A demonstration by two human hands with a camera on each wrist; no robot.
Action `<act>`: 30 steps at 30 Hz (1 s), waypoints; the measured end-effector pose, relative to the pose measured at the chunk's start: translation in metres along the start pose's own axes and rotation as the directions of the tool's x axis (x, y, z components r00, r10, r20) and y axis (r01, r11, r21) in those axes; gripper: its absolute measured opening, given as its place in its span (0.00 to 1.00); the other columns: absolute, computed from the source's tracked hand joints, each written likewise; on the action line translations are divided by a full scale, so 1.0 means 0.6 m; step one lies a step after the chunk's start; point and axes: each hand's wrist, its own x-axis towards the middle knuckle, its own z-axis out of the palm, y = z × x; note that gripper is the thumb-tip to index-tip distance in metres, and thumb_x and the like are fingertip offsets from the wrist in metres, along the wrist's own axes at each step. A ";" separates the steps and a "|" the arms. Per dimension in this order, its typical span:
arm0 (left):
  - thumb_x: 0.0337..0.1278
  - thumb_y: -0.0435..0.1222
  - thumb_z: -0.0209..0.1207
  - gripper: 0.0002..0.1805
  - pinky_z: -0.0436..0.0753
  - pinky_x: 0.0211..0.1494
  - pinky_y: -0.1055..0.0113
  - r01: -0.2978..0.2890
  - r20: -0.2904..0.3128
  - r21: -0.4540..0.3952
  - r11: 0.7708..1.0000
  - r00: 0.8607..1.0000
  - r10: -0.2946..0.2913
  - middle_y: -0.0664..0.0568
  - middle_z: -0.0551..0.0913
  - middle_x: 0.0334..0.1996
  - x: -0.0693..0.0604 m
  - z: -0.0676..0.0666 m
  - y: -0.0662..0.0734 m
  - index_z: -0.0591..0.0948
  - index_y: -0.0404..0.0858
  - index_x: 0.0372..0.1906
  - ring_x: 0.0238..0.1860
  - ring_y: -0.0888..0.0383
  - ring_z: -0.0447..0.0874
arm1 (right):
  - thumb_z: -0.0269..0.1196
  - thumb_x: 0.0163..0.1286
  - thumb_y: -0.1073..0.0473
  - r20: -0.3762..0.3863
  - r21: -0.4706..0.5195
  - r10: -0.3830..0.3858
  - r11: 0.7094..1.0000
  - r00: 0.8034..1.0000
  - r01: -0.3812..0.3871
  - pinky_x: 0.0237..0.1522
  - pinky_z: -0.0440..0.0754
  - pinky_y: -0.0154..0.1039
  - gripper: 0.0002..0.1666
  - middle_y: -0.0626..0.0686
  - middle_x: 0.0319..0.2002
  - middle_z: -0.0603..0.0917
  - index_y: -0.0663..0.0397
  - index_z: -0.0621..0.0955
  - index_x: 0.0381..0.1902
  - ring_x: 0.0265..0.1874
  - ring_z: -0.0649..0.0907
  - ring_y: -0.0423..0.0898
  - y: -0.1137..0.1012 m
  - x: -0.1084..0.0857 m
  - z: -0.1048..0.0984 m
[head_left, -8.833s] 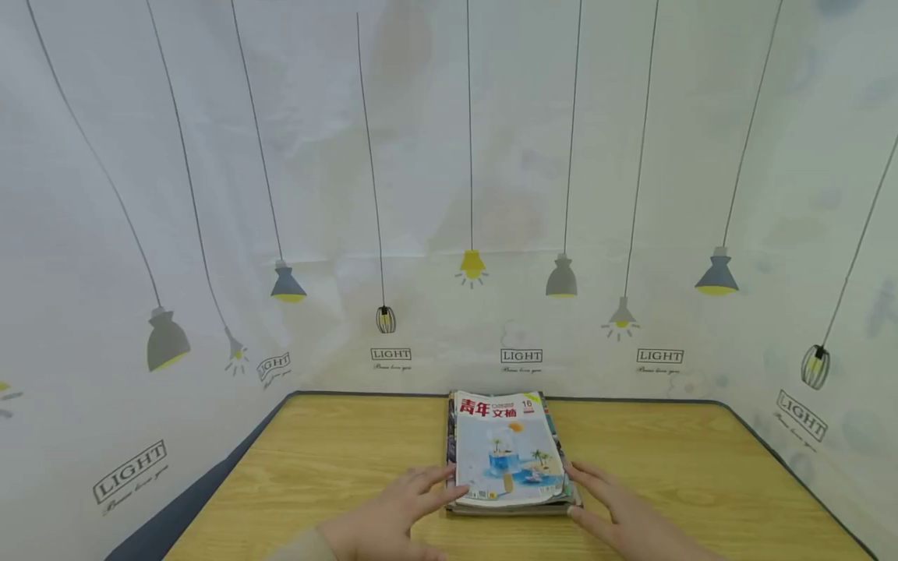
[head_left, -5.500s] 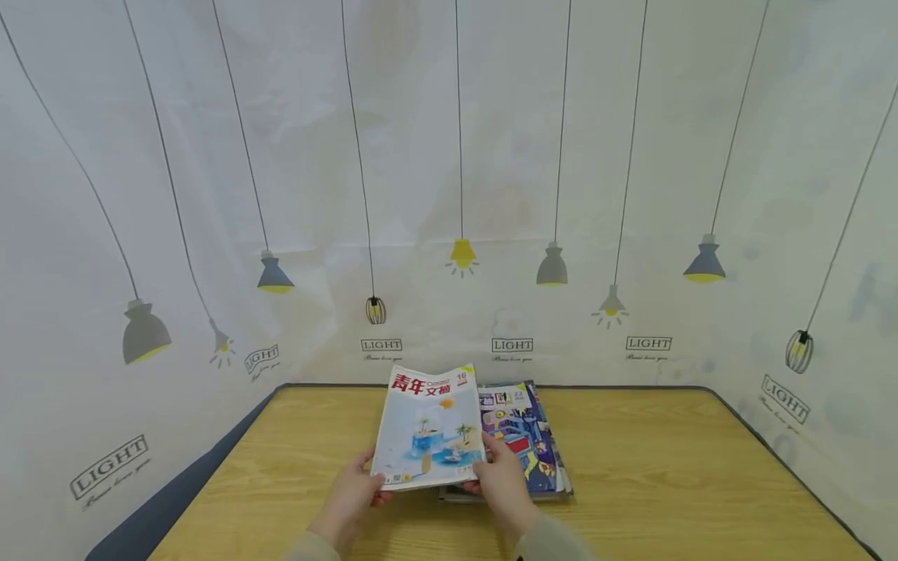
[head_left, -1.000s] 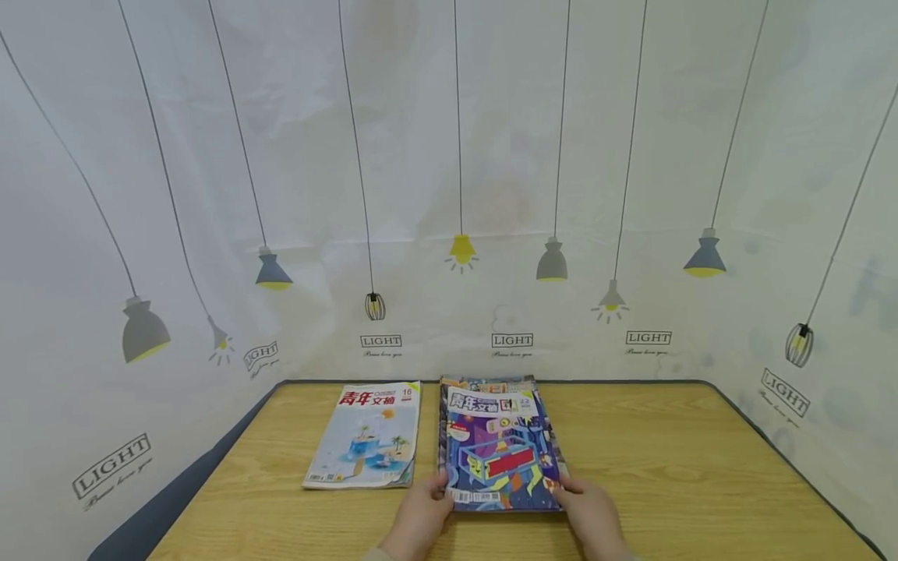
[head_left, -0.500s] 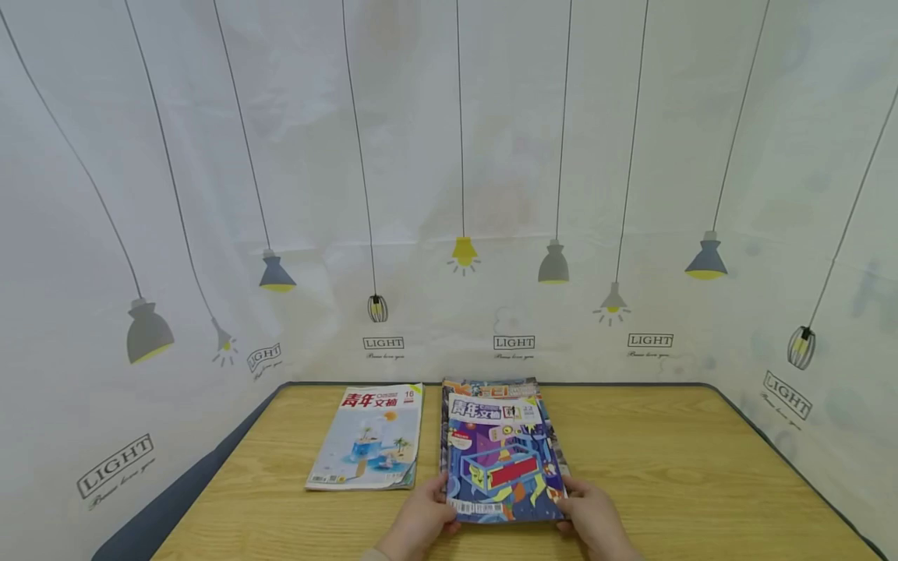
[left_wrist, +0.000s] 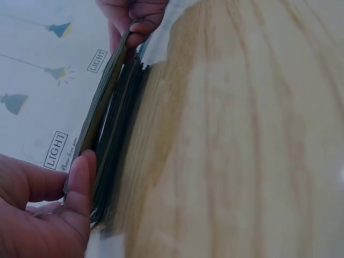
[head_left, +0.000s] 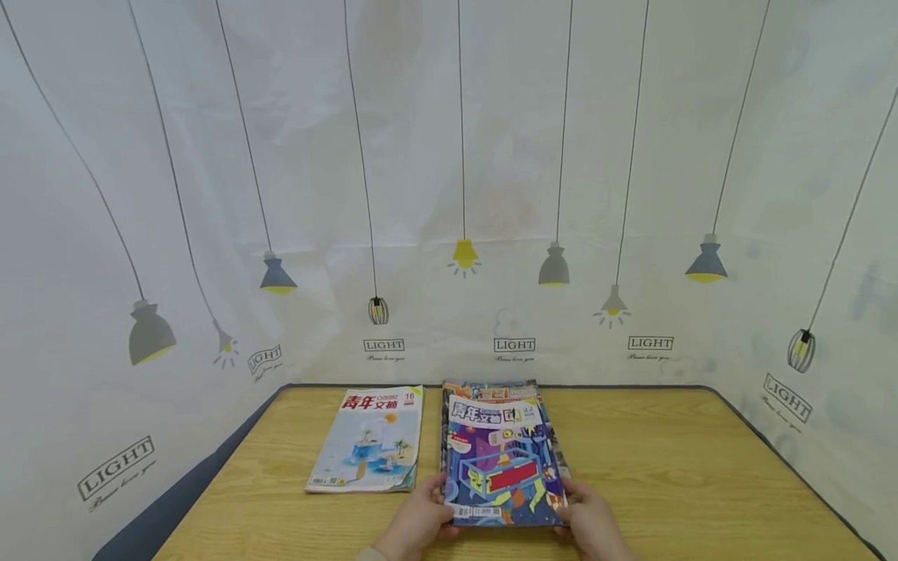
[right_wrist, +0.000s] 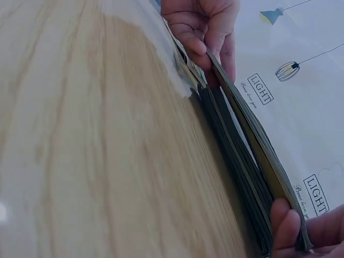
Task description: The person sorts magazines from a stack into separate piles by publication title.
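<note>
A purple-blue magazine [head_left: 501, 467] lies over the pile in the head view, its near edge lifted off the magazines below. My left hand [head_left: 418, 518] pinches its near left corner and my right hand [head_left: 595, 520] pinches its near right corner. In the left wrist view, my left hand [left_wrist: 48, 215] grips the lifted magazine [left_wrist: 102, 97] between thumb and fingers, with a gap above the dark pile [left_wrist: 115, 145]. The right wrist view shows my right hand [right_wrist: 306, 231] holding the other corner of that magazine [right_wrist: 258, 140], the pile [right_wrist: 231, 156] underneath.
A light-blue magazine [head_left: 368, 444] lies flat on the wooden table [head_left: 666, 460], left of the pile. Behind the table's far edge stands a pale wall covering [head_left: 421, 195] printed with hanging lamps, which also runs along both sides.
Since the earlier frames, the light-blue magazine has moved from the pile to the table on the left. Both hands now hold the purple-blue magazine, which has shifted slightly toward me.
</note>
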 end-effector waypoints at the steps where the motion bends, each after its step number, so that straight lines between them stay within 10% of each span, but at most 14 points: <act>1: 0.51 0.16 0.48 0.37 0.83 0.33 0.66 -0.011 -0.001 -0.002 1.000 1.000 0.011 0.45 0.81 0.39 0.000 0.000 -0.001 0.53 0.20 0.69 0.33 0.57 0.81 | 0.50 0.55 0.82 -0.003 0.009 -0.008 1.000 1.000 0.008 0.26 0.80 0.38 0.37 0.66 0.40 0.75 0.83 0.58 0.65 0.27 0.78 0.46 0.000 -0.002 0.001; 11: 0.47 0.16 0.48 0.38 0.82 0.30 0.67 -0.068 -0.039 0.015 0.998 0.997 0.069 0.43 0.77 0.34 -0.002 -0.034 0.012 0.55 0.20 0.69 0.28 0.56 0.78 | 0.49 0.53 0.82 0.001 0.008 -0.065 0.998 0.998 0.065 0.26 0.80 0.37 0.38 0.62 0.36 0.80 0.81 0.59 0.66 0.27 0.78 0.45 -0.015 -0.006 0.037; 30: 0.48 0.16 0.47 0.36 0.82 0.30 0.63 -0.083 -0.228 0.119 0.989 0.968 0.109 0.41 0.76 0.36 -0.015 -0.188 0.025 0.58 0.22 0.68 0.27 0.57 0.77 | 0.47 0.49 0.82 0.137 0.056 -0.074 0.996 0.988 0.067 0.29 0.82 0.39 0.40 0.73 0.57 0.73 0.81 0.59 0.66 0.35 0.82 0.46 -0.046 0.012 0.203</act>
